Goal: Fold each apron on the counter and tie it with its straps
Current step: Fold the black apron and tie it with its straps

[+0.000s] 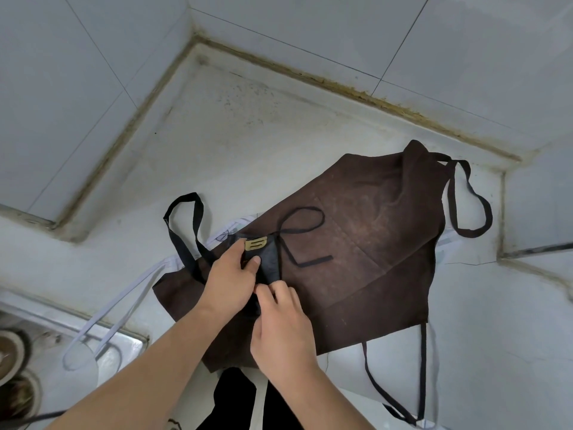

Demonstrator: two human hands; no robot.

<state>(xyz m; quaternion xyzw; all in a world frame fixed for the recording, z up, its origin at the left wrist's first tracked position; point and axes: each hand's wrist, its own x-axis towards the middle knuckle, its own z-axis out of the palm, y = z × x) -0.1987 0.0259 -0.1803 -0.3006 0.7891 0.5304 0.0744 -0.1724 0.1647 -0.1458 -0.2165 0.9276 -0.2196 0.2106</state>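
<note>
At frame centre, the left hand (231, 280) pinches a small dark folded bundle (269, 259) with a brass buckle (255, 244); the right hand (283, 327) pinches its lower end. It rests on a brown apron (366, 243) spread over the pale bench (248, 135). Bowls (12, 367) sit lower left.

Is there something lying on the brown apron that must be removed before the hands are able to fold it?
Yes. A small dark bundle, tied with a black bow, lies on the brown apron near its left part. The left hand and right hand both grip it. A white apron lies underneath, not on top.
</note>
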